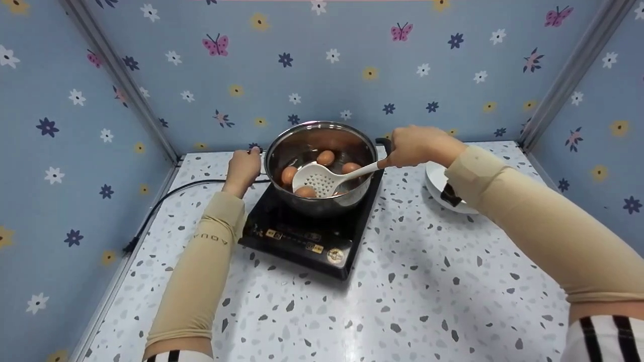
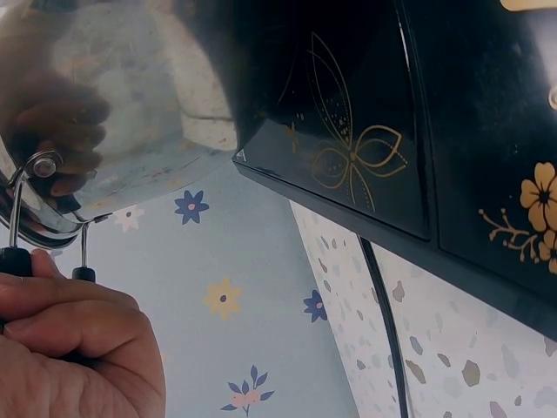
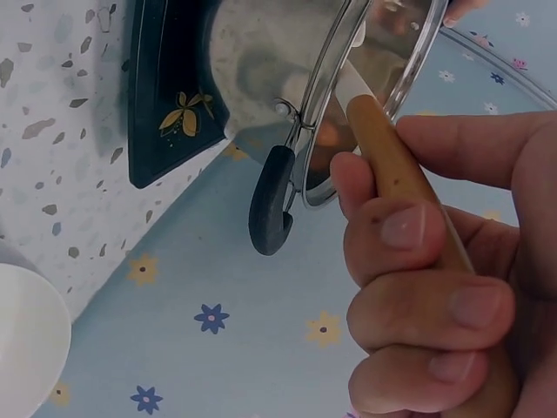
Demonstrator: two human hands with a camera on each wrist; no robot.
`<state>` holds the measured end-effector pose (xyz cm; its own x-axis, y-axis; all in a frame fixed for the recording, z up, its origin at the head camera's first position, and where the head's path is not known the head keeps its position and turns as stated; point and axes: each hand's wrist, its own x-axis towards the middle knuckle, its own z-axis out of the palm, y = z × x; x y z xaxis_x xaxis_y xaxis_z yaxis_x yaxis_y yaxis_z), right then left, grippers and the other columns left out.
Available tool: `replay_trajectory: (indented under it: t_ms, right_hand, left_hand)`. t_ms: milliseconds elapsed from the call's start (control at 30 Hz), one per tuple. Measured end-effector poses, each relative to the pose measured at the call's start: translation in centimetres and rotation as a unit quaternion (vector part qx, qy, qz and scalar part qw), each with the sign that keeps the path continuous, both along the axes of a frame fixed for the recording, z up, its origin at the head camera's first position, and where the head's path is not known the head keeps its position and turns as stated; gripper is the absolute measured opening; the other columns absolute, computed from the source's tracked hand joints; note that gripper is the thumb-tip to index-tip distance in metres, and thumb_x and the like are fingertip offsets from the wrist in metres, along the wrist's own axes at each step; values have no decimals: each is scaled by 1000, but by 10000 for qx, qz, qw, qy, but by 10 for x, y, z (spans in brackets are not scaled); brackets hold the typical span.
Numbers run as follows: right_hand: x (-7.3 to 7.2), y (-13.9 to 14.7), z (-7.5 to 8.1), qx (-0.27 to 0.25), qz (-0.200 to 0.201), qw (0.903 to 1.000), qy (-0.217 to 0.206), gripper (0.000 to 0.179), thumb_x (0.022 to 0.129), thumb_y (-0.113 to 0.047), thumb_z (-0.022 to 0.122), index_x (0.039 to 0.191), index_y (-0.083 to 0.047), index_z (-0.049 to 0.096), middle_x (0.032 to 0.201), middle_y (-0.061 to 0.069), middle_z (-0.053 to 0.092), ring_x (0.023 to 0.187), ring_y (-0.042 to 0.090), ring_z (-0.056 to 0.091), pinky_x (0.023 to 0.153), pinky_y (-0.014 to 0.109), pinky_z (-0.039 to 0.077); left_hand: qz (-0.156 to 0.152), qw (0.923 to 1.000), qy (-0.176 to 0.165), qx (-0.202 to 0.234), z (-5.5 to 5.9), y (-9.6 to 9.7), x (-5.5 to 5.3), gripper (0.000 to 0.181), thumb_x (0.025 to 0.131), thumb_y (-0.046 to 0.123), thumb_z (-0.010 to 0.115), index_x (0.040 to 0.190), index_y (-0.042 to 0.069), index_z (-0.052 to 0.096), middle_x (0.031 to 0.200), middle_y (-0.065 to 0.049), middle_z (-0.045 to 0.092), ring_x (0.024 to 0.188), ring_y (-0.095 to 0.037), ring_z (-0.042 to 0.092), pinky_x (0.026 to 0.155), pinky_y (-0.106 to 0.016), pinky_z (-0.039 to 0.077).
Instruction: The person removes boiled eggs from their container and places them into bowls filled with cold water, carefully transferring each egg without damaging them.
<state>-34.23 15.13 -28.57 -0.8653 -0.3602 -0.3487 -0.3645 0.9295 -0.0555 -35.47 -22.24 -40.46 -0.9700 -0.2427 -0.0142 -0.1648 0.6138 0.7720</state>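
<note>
A steel pot (image 1: pixel 314 205) stands on a black induction cooker (image 1: pixel 297 254). Several brown eggs (image 1: pixel 326 158) lie inside it. My left hand (image 1: pixel 242 171) grips the pot's black left handle (image 2: pixel 13 261), fingers curled around it in the left wrist view. In my right hand (image 1: pixel 415 146) is a white slotted skimmer (image 1: pixel 319 178), held by its wooden handle (image 3: pixel 396 161). The skimmer's perforated head is down in the pot among the eggs, overlapping one at the front. Just beside the right hand is the pot's other handle (image 3: pixel 271 200).
On the right, partly behind the right forearm, a white bowl (image 1: pixel 434 173) stands with a dark object (image 1: pixel 449 195) at it. A black cord (image 1: pixel 166 193) runs left from the cooker across the speckled table (image 1: pixel 412 291). Flowered panels (image 1: pixel 332 85) enclose the back and sides.
</note>
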Motion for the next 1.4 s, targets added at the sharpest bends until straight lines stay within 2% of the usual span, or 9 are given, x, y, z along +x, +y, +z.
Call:
replay_trajectory:
  t_ms: [67,167,267,367,433,600,833,1067,1400]
  right_hand:
    - [-3,0,-1,-105,68,9998,-174,47,105,-54,65,89,-11,76,71,-3,59,63,16,50,58,32,41]
    - [-7,2,-2,-380,74,9981,-475,45,106,-49,66,89,-9,77,65,-5,56,55,11,45,52,28,38]
    - [-11,5,-3,-662,-31,9949,-756,43,106,-46,67,91,-6,78,61,-6,52,50,8,40,48,25,36]
    - [-13,8,-5,-809,-74,9926,-906,44,106,-46,67,92,-5,78,58,-6,49,48,8,37,47,24,34]
    - [-13,9,-6,-780,-67,9926,-929,46,106,-48,67,94,-5,78,58,-7,48,48,8,36,47,25,34]
    - [-13,6,-10,-673,6,9948,-765,49,108,-50,64,93,-6,78,59,-6,49,50,9,38,49,27,35]
    - [-6,-5,-14,-420,304,9984,-213,57,108,-53,63,64,-17,64,60,-7,47,57,12,41,57,30,38]
    - [-4,-9,-12,-495,400,9979,-133,58,107,-52,64,60,-19,59,55,-9,39,53,10,35,53,28,33]
    - [-1,-10,-17,-822,260,9961,-163,58,106,-50,67,57,-20,56,53,-9,41,50,10,36,52,27,33]
  left_hand:
    - [13,10000,-23,-17,0,0,1,51,118,31,32,102,-3,67,93,-16,61,87,-30,59,83,-42,49]
    - [10,10000,-63,-5,-1,1,1,54,118,31,31,112,-8,68,104,-21,64,96,-32,60,91,-47,51]
    - [-10,9999,-109,85,0,1,3,52,118,31,31,113,-7,66,110,-23,62,103,-34,59,98,-51,49]
    - [-14,9999,-97,131,0,2,3,48,118,32,31,99,0,63,102,-20,60,99,-34,59,94,-49,49]
    - [-54,9999,-37,117,-1,1,2,48,118,31,32,85,7,58,87,-13,61,85,-29,60,84,-44,50]
    - [-128,9998,87,123,-5,-1,-1,51,118,30,34,73,14,53,59,5,51,57,-16,48,64,-34,43]
    - [-102,9999,76,96,-3,0,-1,49,118,31,34,79,11,57,63,4,52,61,-16,50,65,-34,43]
    - [-116,9997,195,60,-2,0,1,48,117,29,35,76,13,54,66,2,54,67,-20,52,70,-36,43]
    - [-27,10000,47,49,-1,-1,1,49,118,32,34,86,8,62,71,0,57,69,-19,54,71,-35,45]
